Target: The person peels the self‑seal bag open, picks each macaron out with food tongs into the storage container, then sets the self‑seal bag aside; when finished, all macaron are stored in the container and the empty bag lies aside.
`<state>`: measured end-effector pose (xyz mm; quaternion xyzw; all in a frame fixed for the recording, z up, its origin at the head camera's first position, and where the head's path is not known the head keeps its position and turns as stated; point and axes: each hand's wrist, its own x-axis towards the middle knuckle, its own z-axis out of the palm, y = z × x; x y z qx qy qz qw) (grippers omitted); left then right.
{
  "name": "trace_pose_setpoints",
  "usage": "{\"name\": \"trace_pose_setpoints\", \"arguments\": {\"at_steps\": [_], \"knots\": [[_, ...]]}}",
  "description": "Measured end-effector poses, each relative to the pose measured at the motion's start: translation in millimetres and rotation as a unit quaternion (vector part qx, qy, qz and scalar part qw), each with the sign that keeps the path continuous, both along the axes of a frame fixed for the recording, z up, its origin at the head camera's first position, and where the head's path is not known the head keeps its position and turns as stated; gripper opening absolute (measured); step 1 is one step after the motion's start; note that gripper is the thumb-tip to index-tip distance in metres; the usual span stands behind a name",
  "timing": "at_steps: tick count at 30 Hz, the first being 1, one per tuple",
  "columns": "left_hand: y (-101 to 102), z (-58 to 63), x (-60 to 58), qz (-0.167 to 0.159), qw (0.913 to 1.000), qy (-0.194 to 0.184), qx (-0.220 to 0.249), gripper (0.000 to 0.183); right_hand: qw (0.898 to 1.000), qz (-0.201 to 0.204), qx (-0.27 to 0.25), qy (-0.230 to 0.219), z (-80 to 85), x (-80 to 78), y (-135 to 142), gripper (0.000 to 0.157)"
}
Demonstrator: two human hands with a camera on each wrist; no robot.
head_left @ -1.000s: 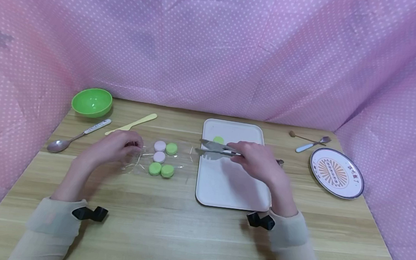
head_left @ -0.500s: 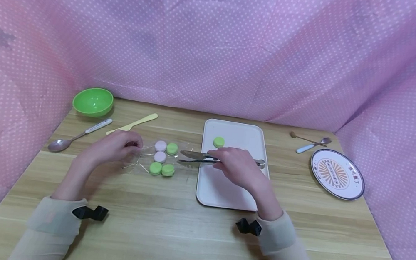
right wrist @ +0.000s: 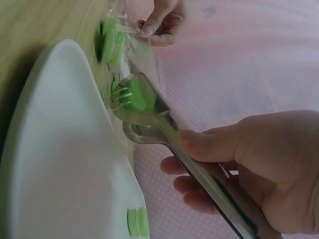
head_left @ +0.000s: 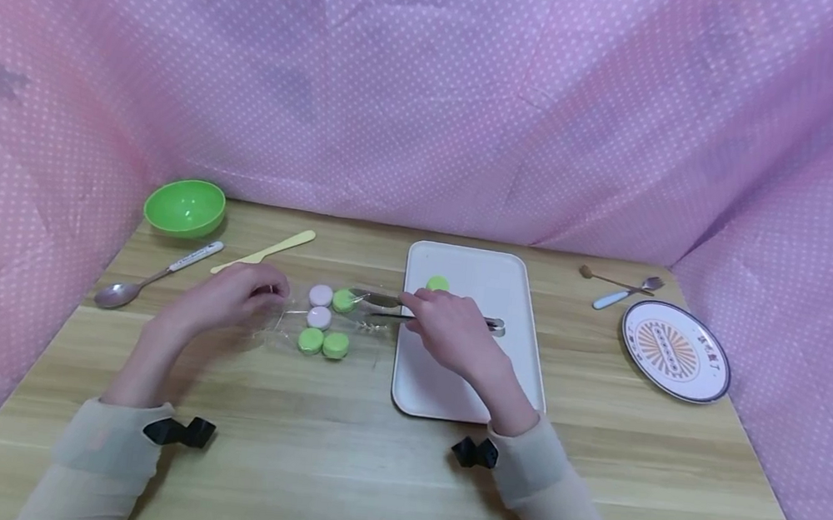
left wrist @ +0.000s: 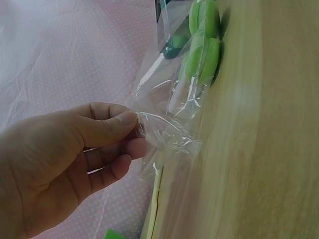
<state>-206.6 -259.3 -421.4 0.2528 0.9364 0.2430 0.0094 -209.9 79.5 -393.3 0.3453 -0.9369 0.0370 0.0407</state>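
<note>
My left hand (head_left: 228,296) pinches one end of a clear plastic bag (left wrist: 167,132) between thumb and fingers. Several green and pale pink macarons lie in the bag, among them a pink macaron (head_left: 318,317) and a green macaron (head_left: 335,344). Metal serving tongs (right wrist: 197,174), one tip with fork tines, are held in my right hand (head_left: 451,330). Their tips reach into the bag's right end, around or beside the upper green macaron (right wrist: 134,94); whether they touch it I cannot tell. Another green macaron (right wrist: 138,222) sits on the white tray (head_left: 460,390) below my right hand.
At the left are a green bowl (head_left: 185,208), a spoon (head_left: 119,294) and a yellow spreader (head_left: 286,243). To the right lie a printed plate (head_left: 674,352), a small fork (head_left: 612,299) and a thin wooden dipper (head_left: 586,271). Pink dotted cloth (head_left: 432,94) surrounds the wooden table.
My right hand has moved left across the tray, bringing the tong tips from above the tray's left edge to the upper green macaron in the bag. The left hand stays put.
</note>
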Motion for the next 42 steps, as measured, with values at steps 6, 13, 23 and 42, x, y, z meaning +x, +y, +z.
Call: {"name": "trace_pose_setpoints", "arguments": {"at_steps": [6, 13, 23, 42], "knots": [[1.7, 2.3, 1.6, -0.002, 0.9999, 0.016, 0.001, 0.006, 1.000, -0.011, 0.005, -0.008, -2.0, -3.5, -6.9, 0.018], [1.3, 3.6, 2.7, -0.004, 0.9998, 0.021, 0.000, 0.008, 1.000, -0.015, 0.008, -0.018, -3.3, -6.0, -12.0, 0.011], [1.4, -0.3, 1.0, -0.011, 0.9993, 0.035, -0.001, 0.007, 1.000, -0.022, 0.008, -0.021, -5.3, -7.1, -13.9, 0.014], [0.9, 2.5, 2.4, 0.002, 1.0000, -0.005, -0.008, 0.004, 0.998, -0.003, 0.012, -0.054, 8.9, -1.1, -1.5, 0.024]]}}
